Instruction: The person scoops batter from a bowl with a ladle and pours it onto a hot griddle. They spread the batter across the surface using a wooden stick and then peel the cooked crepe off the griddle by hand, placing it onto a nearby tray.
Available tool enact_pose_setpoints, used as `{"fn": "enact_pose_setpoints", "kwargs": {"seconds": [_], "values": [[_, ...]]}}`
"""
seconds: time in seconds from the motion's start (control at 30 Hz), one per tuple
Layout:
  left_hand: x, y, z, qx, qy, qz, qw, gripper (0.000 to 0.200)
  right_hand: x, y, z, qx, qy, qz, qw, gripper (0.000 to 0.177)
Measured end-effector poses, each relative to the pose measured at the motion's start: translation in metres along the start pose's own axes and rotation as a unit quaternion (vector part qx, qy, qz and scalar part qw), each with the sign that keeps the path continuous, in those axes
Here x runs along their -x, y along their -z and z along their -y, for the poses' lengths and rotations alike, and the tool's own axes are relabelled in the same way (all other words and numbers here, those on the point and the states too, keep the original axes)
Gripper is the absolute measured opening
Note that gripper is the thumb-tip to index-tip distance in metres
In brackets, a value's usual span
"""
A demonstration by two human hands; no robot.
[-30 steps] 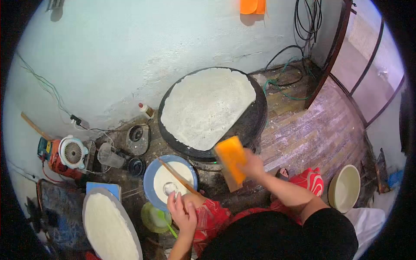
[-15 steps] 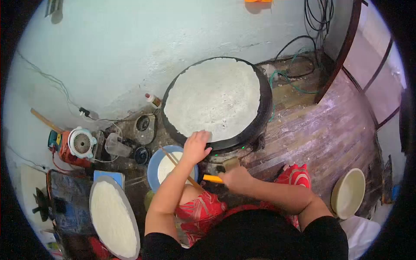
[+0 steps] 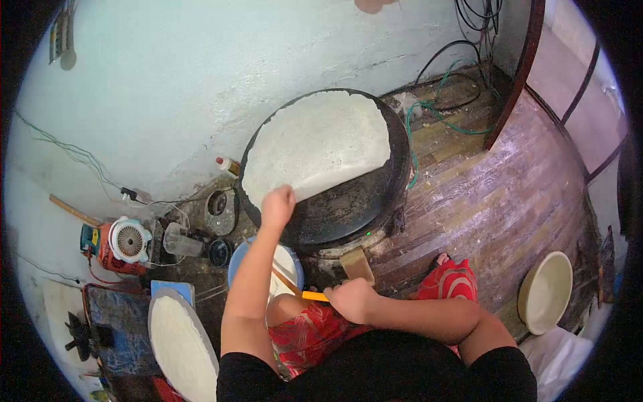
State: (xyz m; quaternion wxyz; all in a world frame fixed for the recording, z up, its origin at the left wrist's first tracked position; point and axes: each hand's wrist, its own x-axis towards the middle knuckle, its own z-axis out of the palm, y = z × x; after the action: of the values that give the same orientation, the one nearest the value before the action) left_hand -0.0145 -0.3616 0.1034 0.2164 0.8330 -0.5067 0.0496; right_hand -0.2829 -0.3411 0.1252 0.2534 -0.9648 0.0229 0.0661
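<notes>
Pale, thin, floury-white sheet [image 3: 308, 144] lies on a round black griddle [image 3: 345, 211], covering the far and left parts of the plate and reaching close to the far rim. Near edge of the sheet is raised and curling back; dark griddle surface lies bare from there to the near and right rims. Left hand [image 3: 277, 206] closed, fingers pinching the sheet at its near-left edge, above the griddle. Right hand [image 3: 353, 299] closed around a yellow bar [image 3: 315, 296], held nearer the body, short of the griddle's near rim. Exact form of the bar hidden by the grip. Blue bowl [image 3: 234, 260] of white liquid [image 3: 285, 261] stands beside the griddle's near-left rim, partly behind the left forearm; a wooden stick [image 3: 284, 279] slants over it toward the bar, contact between the two unclear. Tan slab [image 3: 357, 265] just off the griddle's near rim. Small red-capped bottle [image 3: 228, 166] near the left rim. Farther left, a white round fan [image 3: 129, 240] and a clear jug [image 3: 182, 241]. Lower left, an oval tray [image 3: 185, 301] carries a whitish layer out to its rim. Cream basin [image 3: 546, 295] well apart on the right.
</notes>
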Motion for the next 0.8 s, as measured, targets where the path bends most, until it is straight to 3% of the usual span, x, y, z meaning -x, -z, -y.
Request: {"fn": "enact_pose_setpoints", "kwargs": {"seconds": [0.23,0.33,0.47,0.67,0.77,0.8], "values": [[-0.043,0.041,-0.020,-0.034,-0.087,-0.095,0.991,0.007,-0.001,-0.004,0.000,-0.005,0.022,-0.043,0.999,0.017],[-0.042,0.059,-0.039,-0.085,-0.090,-0.099,0.987,0.010,-0.001,-0.006,-0.001,-0.004,0.032,-0.051,0.998,0.017],[-0.009,0.069,-0.056,-0.072,-0.189,-0.158,0.966,0.013,0.002,-0.006,-0.001,0.008,0.022,-0.037,0.999,0.017],[0.064,0.033,-0.026,-0.055,-0.164,-0.062,0.983,0.021,0.004,0.005,0.003,0.003,0.018,-0.022,1.000,0.017],[0.089,0.019,-0.011,-0.081,-0.130,0.114,0.982,0.029,0.005,-0.002,0.002,0.017,0.022,-0.030,0.999,0.017],[0.090,0.015,-0.009,-0.080,-0.129,0.117,0.981,0.029,0.005,-0.005,0.002,0.031,0.026,-0.039,0.998,0.017]]}}
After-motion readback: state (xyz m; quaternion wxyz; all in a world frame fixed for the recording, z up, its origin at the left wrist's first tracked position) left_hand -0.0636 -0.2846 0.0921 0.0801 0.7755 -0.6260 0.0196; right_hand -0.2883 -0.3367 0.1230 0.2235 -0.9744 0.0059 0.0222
